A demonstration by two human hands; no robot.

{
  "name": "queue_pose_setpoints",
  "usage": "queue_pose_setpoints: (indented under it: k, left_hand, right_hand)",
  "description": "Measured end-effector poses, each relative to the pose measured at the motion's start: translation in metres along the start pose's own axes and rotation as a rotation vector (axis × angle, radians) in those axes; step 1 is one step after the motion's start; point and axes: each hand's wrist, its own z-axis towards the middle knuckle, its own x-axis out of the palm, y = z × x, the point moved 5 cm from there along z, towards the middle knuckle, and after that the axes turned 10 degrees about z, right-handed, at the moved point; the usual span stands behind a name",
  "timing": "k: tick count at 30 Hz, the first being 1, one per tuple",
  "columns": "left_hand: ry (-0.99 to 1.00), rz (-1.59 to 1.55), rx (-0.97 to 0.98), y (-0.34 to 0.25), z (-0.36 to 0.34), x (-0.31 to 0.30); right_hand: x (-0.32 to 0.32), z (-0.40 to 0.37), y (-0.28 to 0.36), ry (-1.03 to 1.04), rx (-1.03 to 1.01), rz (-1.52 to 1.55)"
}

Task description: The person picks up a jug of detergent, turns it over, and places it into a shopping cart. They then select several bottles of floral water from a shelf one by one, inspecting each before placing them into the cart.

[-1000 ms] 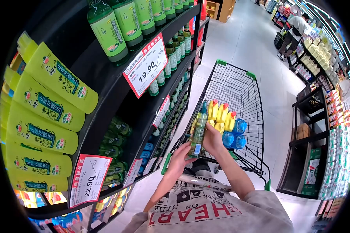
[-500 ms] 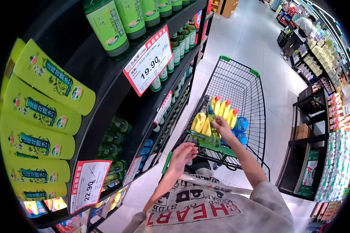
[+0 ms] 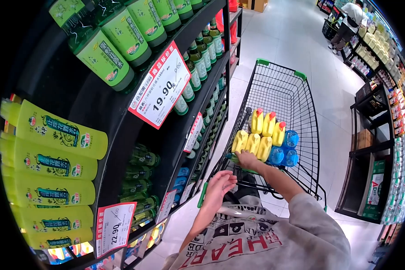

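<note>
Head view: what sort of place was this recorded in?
Most likely a supermarket aisle. Black shelves carry rows of green bottles with red-and-white price tags. A wire shopping cart holds yellow jugs, and more stocked shelves line the far side.

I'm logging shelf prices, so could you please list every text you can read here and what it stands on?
"19.90": upper price tag.
"22.90": lower price tag.
"HEAR", upside down: the person's shirt.
Print on the green bottles and yellow tubes: too small to read.
Bottle in the right hand: label hidden.
</note>
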Motion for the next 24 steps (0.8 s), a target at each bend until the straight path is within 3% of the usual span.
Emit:
queue_pose_setpoints:
  k: [3,10,13,16,17,20,21,23,24]
  left_hand:
    - [-0.005,-0.009,0.005,0.003,0.002,-0.001]
    - [-0.001,0.013,-0.012,0.007,0.004,-0.003]
    - [0.023,-0.006,-0.025,0.008,0.005,-0.004]
    - [0.047,0.004,-0.006,0.012,0.009,-0.005]
    - [0.045,-0.015,-0.005,0.015,0.011,-0.006]
    - [0.065,-0.045,0.022,0.020,0.015,-0.007]
    - [0.065,-0.049,0.023,0.022,0.017,-0.008]
    - [0.053,-0.058,0.022,0.024,0.017,-0.007]
    - [0.050,-0.057,0.017,0.024,0.017,-0.008]
  right_hand:
    - [0.011,0.013,0.006,-0.137,-0.007,0.012]
    - [0.017,0.007,-0.013,-0.158,-0.131,0.228]
    - [0.000,0.006,-0.010,-0.149,-0.108,0.197]
    - [-0.049,0.012,-0.006,-0.326,-0.077,0.468]
    - [-0.081,0.006,0.010,-0.423,-0.188,0.482]
    - [-0.166,-0.041,0.083,-0.598,-0.273,0.550]
    - [-0.182,-0.054,0.109,-0.538,-0.283,0.633]
    - [-0.191,-0.076,0.168,-0.451,-0.514,0.855]
    - [-0.194,-0.092,0.201,-0.374,-0.588,0.818]
